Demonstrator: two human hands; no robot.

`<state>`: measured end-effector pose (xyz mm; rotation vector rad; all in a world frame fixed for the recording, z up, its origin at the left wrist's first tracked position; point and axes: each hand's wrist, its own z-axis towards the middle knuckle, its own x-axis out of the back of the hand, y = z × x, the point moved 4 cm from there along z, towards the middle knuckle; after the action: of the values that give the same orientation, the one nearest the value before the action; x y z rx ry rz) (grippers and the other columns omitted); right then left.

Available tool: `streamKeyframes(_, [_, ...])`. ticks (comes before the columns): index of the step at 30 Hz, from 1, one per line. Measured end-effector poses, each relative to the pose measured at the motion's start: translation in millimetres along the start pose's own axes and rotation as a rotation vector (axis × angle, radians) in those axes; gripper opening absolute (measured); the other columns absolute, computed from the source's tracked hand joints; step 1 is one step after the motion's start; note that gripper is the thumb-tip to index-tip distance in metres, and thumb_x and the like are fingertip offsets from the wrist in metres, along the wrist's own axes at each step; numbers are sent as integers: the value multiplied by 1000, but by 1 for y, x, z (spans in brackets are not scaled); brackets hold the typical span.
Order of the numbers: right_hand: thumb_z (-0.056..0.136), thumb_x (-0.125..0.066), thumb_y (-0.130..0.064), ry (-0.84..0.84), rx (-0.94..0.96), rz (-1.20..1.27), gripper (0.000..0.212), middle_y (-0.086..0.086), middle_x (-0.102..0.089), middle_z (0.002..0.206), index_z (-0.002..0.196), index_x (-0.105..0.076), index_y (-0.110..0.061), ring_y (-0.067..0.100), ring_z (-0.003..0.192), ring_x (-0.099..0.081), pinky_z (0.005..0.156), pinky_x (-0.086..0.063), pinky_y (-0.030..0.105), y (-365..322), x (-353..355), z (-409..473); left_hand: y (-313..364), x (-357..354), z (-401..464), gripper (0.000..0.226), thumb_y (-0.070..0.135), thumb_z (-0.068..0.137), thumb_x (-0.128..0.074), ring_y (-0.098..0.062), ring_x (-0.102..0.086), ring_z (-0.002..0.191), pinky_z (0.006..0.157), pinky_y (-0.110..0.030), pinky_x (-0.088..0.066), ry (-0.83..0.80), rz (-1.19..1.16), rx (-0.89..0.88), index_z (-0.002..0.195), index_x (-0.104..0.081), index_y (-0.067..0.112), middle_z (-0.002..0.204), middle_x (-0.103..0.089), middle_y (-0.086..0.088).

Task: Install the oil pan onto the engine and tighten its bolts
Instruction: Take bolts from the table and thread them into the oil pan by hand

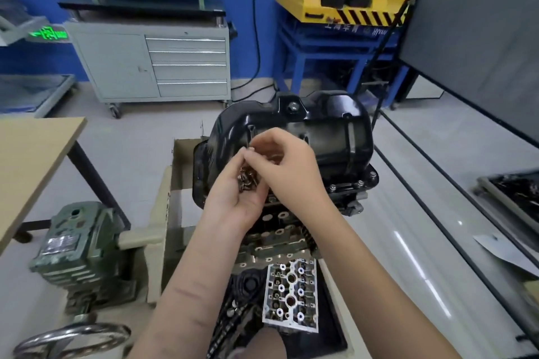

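Bolts (pixel 247 179) sit in my cupped left hand (pixel 236 195); my right hand (pixel 284 167) pinches one. Black oil pan (pixel 320 137) sits on the engine (pixel 280 230). Most bolts still need putting in and tightening.

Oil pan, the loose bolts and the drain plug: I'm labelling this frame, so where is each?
oil pan (pixel 329 137), head view, on its glossy black side wall.
bolts (pixel 248 179), head view, on the heap in the left palm.
drain plug (pixel 293 106), head view, on its hex head.
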<state>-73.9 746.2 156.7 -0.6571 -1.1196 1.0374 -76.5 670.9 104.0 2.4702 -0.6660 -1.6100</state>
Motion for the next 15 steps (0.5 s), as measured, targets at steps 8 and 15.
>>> streamKeyframes(8, [74,-74,-8,83,18,218,15,-9,-63,63,70,-61,-15,1,63,-60,63,-47,14,21,11,52,12,-32,37,15,14,85,-57,-14,-69,67,57,-22,-57,-92,26,-22,84,-64,0,75,-69,-9])
streamKeyframes(15, [80,-66,-4,-33,-22,220,9,4,-66,66,74,-62,-10,18,65,-64,68,-54,31,28,9,124,42,-66,87,40,9,88,-52,-12,-68,58,48,-20,-53,-95,11,-49,53,-71,3,62,-69,-8])
